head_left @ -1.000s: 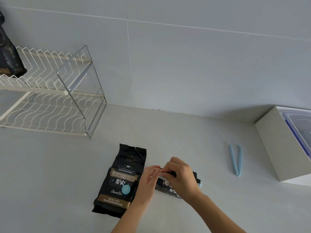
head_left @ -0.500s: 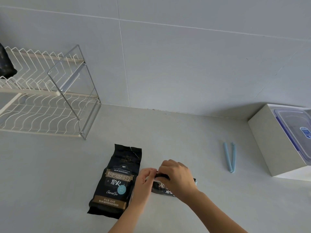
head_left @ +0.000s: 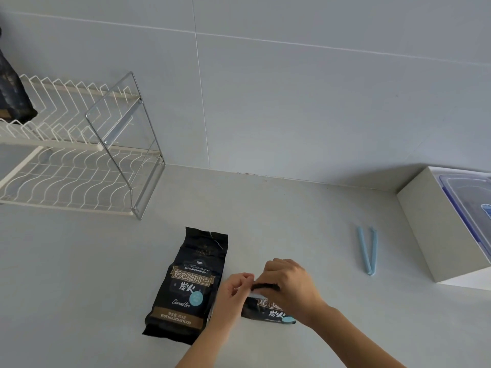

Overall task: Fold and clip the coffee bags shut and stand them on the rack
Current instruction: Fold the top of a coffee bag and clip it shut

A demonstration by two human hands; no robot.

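Observation:
A black coffee bag lies on the counter under both hands, its top rolled into a dark fold. My right hand covers the fold from above and grips it. My left hand pinches the fold's left end. A second black coffee bag lies flat just left of them, its top open and torn. A light blue clip lies open on the counter to the right. The white wire rack stands at the far left, with another dark bag on its upper tier.
A white box holding a clear plastic container with a blue rim sits at the right edge. The tiled wall runs along the back of the grey counter.
Both hands have kept rolling the bag's top down; the fold is tighter and sits lower on the bag. The flat bag and the clip have not moved.

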